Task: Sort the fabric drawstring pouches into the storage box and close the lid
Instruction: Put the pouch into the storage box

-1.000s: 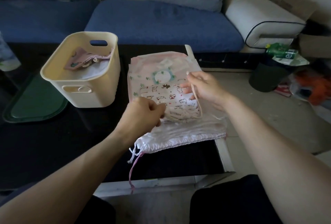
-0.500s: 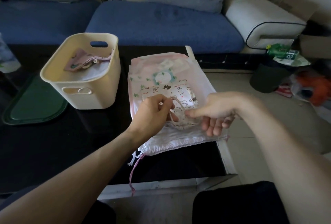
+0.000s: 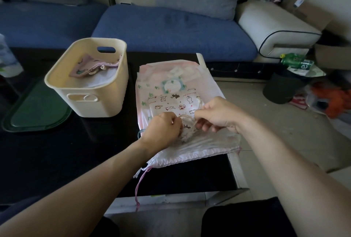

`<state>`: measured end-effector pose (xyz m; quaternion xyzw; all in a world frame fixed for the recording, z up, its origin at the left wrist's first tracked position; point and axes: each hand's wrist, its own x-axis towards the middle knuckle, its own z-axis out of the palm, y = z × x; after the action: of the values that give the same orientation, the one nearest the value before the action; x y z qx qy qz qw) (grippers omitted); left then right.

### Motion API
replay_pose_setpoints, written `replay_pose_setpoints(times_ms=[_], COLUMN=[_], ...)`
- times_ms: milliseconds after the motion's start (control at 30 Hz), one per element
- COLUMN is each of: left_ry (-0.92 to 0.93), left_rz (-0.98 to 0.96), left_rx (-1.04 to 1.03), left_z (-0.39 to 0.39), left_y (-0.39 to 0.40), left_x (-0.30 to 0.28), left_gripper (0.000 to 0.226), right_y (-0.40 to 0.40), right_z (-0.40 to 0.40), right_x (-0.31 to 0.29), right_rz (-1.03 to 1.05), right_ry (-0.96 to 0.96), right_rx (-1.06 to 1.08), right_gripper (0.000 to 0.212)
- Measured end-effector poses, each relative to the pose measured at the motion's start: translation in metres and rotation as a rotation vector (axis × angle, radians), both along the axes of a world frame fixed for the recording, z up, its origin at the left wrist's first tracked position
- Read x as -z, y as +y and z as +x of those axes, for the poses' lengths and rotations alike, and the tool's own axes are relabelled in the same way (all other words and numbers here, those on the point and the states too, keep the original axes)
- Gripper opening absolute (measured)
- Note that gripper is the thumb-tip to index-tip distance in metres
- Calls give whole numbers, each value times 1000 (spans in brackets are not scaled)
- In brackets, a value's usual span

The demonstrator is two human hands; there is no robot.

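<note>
Dark glossy table under my hands: left hand and right hand both pinch the cream drawstring of the cartoon-print pouch atop the pile. Soft, light, floppy cloth, I judge; grip the gathered mouth, not the cord. Smooth rounded storage box sits just left, holding pouches.
</note>
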<state>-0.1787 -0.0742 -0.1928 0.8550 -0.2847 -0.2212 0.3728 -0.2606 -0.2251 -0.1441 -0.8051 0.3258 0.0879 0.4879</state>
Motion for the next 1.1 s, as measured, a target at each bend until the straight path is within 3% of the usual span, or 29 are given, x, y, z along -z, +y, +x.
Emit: replay_pose_setpoints(times_ms=[100, 233, 467, 567, 733, 900, 1000, 1100], left_ry=[241, 650, 812, 654, 314, 406, 477, 321], left_rz=[-21, -209, -612, -679, -648, -652, -541, -352], left_rx=[-125, -312, -501, -468, -235, -156, -64, 73], left_z=[5, 11, 25, 26, 18, 15, 16, 16], left_y=[0, 3, 6, 8, 9, 9, 9, 11], left_x=[-4, -10, -20, -24, -30, -28, -26, -27], left_gripper=[22, 19, 20, 21, 21, 24, 36, 44], right_y=[8, 14, 7, 6, 13, 23, 25, 22], right_z=[5, 8, 7, 6, 5, 6, 9, 8], right_x=[3, 3, 9, 7, -1, 2, 7, 8], right_rz=[37, -36, -220, -196, -62, -134, -169, -157], right_ry=[-157, -261, -105, -126, -169, -200, -202, -202], right_rx=[12, -61, -227, -264, -389, -410, -396, -345], right_gripper=[18, 17, 17, 13, 11, 32, 47, 46])
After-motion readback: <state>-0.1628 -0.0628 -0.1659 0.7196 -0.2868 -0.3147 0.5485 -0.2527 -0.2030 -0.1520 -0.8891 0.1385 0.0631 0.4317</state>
